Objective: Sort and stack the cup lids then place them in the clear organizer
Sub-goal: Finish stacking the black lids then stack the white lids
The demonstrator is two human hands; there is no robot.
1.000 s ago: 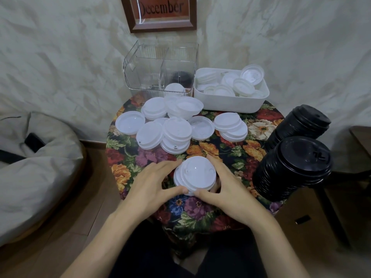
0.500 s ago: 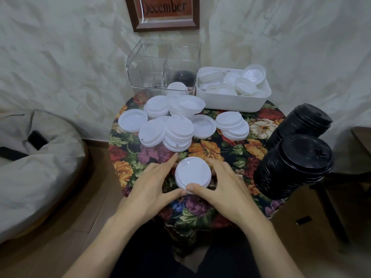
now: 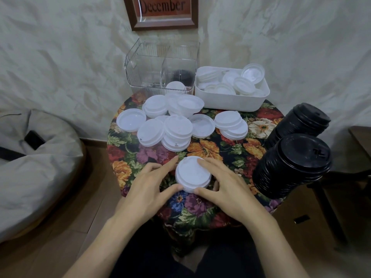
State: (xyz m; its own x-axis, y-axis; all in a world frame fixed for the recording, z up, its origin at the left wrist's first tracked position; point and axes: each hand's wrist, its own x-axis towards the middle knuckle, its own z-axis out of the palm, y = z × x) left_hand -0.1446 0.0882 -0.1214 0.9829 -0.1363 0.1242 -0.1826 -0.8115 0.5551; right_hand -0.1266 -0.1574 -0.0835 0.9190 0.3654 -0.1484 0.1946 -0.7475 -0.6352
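White lids form a short stack (image 3: 193,174) on the near part of the flowered table (image 3: 239,155), between the two hands. The left hand (image 3: 148,189) holds its left side: the thumb curls to the near rim, the forefinger reaches round the far-left rim, and the other fingers lie spread on the cloth. The right hand (image 3: 226,189) holds the right side, with its thumb at the near rim and its forefinger laid over the top edge. Its remaining fingers curve down beside the stack, and their tips are hidden.

Farther back, loose white lids (image 3: 177,127) lie in overlapping heaps across the middle of the table, some the right way up and some turned over. A small pile of two (image 3: 230,125) sits to their right.

At the far edge stands the clear organizer (image 3: 146,77), split into compartments. Dark lids (image 3: 181,77) show in its right side. One white lid (image 3: 175,86) sits at its near wall, though whether inside or just in front cannot be told. Touching the organizer's right side is a white bin (image 3: 230,103) holding more white lids.

Two tilted stacks of black lids (image 3: 291,165) stand at the right edge of the table, one nearer and one farther. A framed sign (image 3: 163,13) reading "December" hangs on the wall, and a grey beanbag (image 3: 36,167) rests on the floor at the left.
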